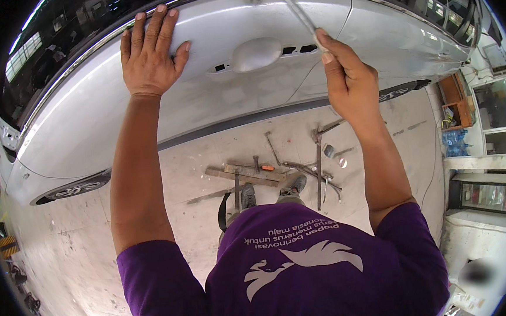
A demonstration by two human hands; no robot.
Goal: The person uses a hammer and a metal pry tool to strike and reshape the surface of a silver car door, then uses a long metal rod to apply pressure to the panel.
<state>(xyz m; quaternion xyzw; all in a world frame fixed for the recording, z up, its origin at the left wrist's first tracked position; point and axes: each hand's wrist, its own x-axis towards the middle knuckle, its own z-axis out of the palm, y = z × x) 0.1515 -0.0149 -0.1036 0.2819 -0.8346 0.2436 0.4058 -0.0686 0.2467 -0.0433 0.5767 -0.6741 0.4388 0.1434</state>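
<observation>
A silver car door [215, 31] stretches across in front of me. My left hand [151, 56] lies flat on its upper part, fingers spread, with the tips at the trim [95, 47] under the window. My right hand [350, 75] grips a slim metal hammer [297, 11] by its handle end. The hammer's head is blurred and lies over the door just below the window line; whether it touches the panel I cannot tell. Between my hands is the rounded door-handle recess [256, 54], with dark cut-outs [308, 48] beside it and no handle fitted.
Around my shoes [248, 196] on the concrete floor lie wooden planks [248, 176], metal bars [319, 177] and several hand tools, one with an orange part [267, 167]. Water bottles [456, 142] and a glass-fronted cabinet [482, 193] stand at the right.
</observation>
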